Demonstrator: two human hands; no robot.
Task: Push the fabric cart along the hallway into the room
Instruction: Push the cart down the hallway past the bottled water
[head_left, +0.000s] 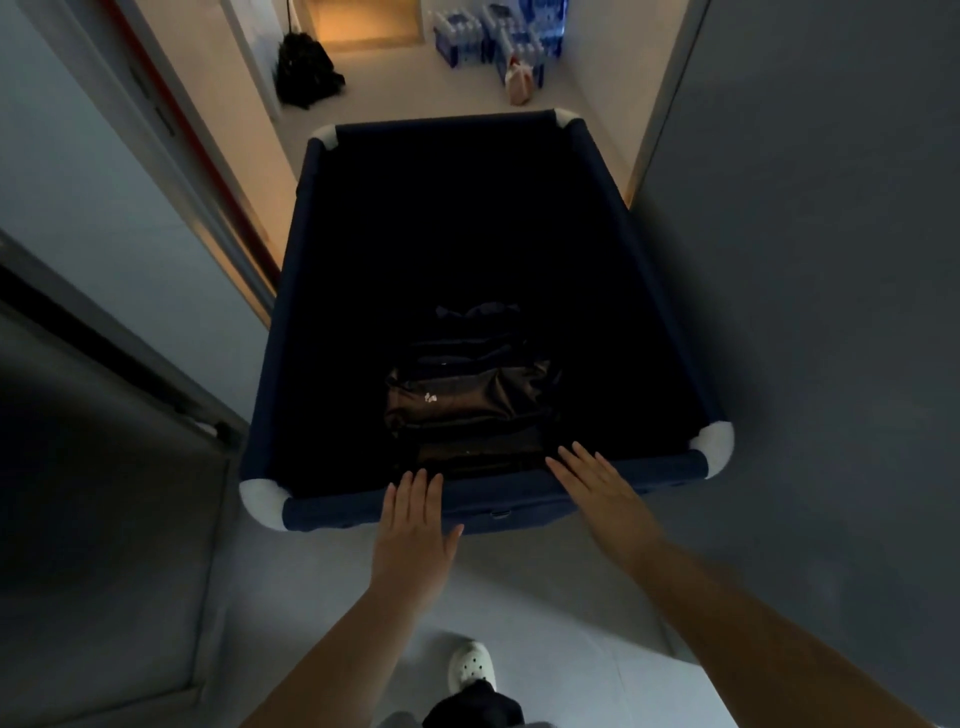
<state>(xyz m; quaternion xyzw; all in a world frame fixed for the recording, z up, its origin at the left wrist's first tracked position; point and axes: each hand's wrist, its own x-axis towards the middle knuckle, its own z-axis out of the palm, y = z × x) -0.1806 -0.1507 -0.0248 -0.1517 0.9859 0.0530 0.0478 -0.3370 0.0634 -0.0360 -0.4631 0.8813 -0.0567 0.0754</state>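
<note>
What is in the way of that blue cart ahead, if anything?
Nothing blocks the fabric cart directly; both the left hand and the right hand lie flat on its near rail. Past the doorway, a black bag sits at the left and packs of water bottles with a jug at the right, leaving bare floor between.

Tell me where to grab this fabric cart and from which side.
Probably the near top rail of the fabric cart, from behind. It runs straight across between the white corner caps, and the left hand and right hand already lie flat there.
</note>
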